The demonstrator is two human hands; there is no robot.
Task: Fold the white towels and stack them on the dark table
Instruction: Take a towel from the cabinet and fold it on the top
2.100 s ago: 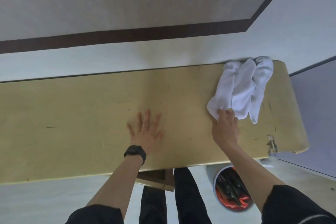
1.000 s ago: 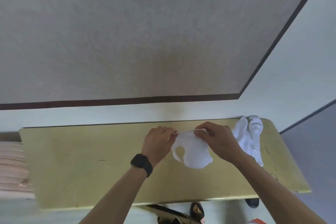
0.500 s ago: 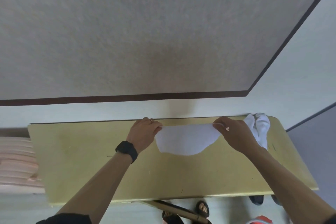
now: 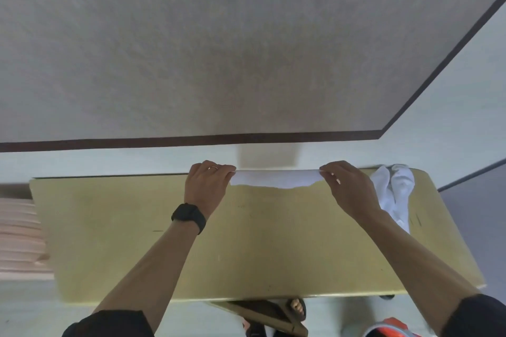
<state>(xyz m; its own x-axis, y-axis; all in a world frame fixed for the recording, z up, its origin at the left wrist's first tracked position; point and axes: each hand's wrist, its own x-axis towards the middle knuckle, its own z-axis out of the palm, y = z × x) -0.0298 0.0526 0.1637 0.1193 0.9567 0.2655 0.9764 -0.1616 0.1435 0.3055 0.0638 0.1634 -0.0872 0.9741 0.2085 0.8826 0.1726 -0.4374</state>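
The right hand (image 4: 348,189), pinching the stretched towel (image 4: 276,179), partly hides the towel pile (image 4: 397,189).

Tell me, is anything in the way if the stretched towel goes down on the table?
Nothing visible is. The left hand and right hand pinch the towel above bare table; the towel pile lies off to the right.

Shown are one table (image 4: 246,254), one stretched towel (image 4: 273,181), one towel heap (image 4: 394,191) whose number cannot be told, two hands (left hand (image 4: 206,183), right hand (image 4: 347,189)), one wristwatch (image 4: 189,217), one ring (image 4: 214,168)
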